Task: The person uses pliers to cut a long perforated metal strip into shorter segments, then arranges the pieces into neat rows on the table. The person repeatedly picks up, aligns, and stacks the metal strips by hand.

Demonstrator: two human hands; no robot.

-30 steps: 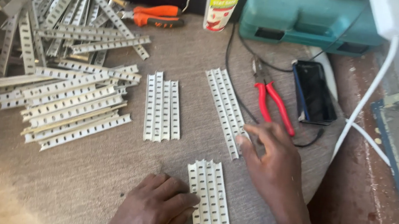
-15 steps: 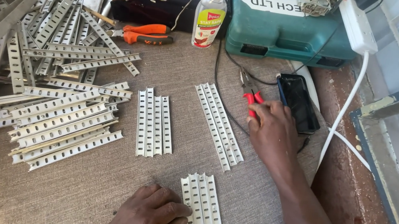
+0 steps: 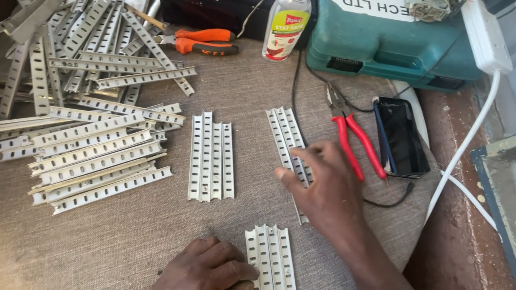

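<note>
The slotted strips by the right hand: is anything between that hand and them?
Nothing visible. The right hand already lies on the angled set of strips, fingers on top. The red pliers lie off to its side, not between. The left hand touches the near set.

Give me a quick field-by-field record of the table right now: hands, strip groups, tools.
left hand: flat on the table, fingers touching the near strip group
right hand: palm down on the right strip group
middle strip group: four strips side by side, untouched
loose strip pile: left side
red pliers: beside the phone
orange cutters: far side
</note>
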